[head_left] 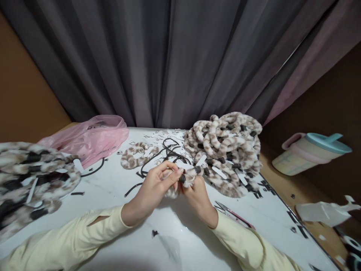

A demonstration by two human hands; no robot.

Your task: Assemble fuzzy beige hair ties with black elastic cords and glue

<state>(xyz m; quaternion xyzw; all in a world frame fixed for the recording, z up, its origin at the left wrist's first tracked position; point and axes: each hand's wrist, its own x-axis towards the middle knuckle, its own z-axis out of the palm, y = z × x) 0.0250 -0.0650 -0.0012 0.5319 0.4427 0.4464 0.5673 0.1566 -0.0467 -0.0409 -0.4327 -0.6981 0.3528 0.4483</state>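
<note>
Between my hands is a plush strap (189, 178), white and brown spotted, with black wrapping on it. My left hand (158, 184) pinches it from the left, thumb over the fingers. My right hand (199, 195) is closed on its right side, and its fingertips are mostly hidden. A white tag (184, 165) shows just behind the fingers. Beyond my hands lie loose black cords (172, 152) and a single spotted plush loop (138, 154). Small scissors (234, 215) with a pinkish-red handle rest beside my right wrist.
Piles of spotted plush loops stand at the right (225, 150) and left (34, 180). Behind the left pile is a pink plastic bag (104, 139). Small metal clasps (166, 134) lie scattered near the curtain (158, 67). A lidded cup (307, 154) and a white bottle (324, 212) are at far right.
</note>
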